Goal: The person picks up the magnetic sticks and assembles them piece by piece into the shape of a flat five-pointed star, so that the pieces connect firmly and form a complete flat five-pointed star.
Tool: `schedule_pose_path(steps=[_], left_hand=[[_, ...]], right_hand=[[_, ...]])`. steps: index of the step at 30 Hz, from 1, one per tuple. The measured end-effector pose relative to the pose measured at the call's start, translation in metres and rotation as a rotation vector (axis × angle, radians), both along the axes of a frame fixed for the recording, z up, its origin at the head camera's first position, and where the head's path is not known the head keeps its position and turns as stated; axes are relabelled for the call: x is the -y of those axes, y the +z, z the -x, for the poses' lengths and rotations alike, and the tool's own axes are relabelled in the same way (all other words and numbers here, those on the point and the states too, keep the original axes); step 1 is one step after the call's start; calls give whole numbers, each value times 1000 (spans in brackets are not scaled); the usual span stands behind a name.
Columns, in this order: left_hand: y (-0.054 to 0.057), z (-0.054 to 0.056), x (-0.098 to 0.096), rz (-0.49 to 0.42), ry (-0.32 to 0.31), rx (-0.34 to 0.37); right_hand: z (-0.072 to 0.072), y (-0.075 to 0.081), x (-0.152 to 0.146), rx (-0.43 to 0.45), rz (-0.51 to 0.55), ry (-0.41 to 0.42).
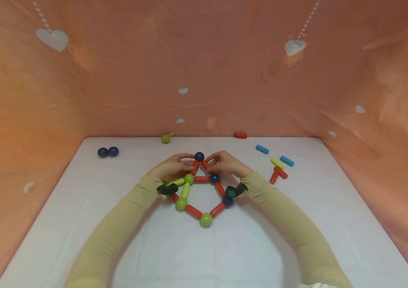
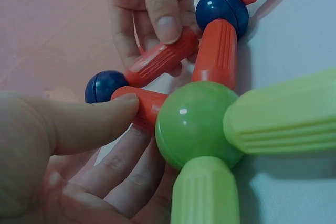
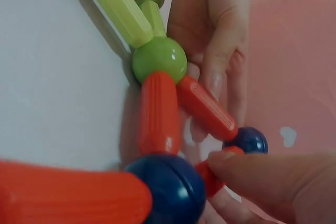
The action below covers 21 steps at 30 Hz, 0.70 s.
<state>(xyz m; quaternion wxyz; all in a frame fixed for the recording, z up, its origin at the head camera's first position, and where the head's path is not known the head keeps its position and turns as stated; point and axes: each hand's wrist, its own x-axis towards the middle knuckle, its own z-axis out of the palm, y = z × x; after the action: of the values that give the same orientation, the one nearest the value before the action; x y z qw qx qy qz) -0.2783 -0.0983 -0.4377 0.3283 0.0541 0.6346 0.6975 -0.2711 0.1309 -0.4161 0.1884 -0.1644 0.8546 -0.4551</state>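
Observation:
Magnetic sticks and balls form a joined frame low on the white table. My left hand pinches a red stick between thumb and fingers; it runs from a green ball to the far dark blue ball. With thumb and fingers, my right hand pinches a second red stick, spanning between that far ball and another dark blue ball. Whether both its ends touch is unclear. Nearer me, red sticks, a light green stick and balls make a closed ring.
Two dark blue balls lie at the back left, and a green ball at the back edge. Loose blue sticks, red sticks and a light green stick lie to the right. A red stick touches the back edge.

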Motion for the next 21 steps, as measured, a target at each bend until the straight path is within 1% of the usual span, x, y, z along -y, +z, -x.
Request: schedule_pose_path(steps=[2,4,5,8,10,11,12,14,16,19,21], left_hand=[[1,0,0,19,-5,-10],[2,1,0,17,-17,-6],[2,3,0,27,-17,4],[4,8,-2,25,-38,13],[5,11,-5,19,-56,9],[5,13,-7,22,-54,8],[6,14,-9,19,-53,2],[6,15,-11,20,-41,4],[6,14,-13,32,-19,9],[6,14,-13,52,-4,8],[7,13,-14,70,-3,1]], right_hand=[[1,-2,1,1,1,-16],[2,-4,2,1,6,-29],[-1,0,4,7,5,-29],[-2,1,4,-4,15,-35],[-4,2,2,-4,34,-26],[-5,2,1,-7,42,-14],[-4,-2,-1,-18,48,-7],[-7,0,-5,-26,45,13],[-13,2,-10,-64,-9,19],[-25,3,-16,-126,-159,-21],[-33,1,-17,-137,-254,-42]])
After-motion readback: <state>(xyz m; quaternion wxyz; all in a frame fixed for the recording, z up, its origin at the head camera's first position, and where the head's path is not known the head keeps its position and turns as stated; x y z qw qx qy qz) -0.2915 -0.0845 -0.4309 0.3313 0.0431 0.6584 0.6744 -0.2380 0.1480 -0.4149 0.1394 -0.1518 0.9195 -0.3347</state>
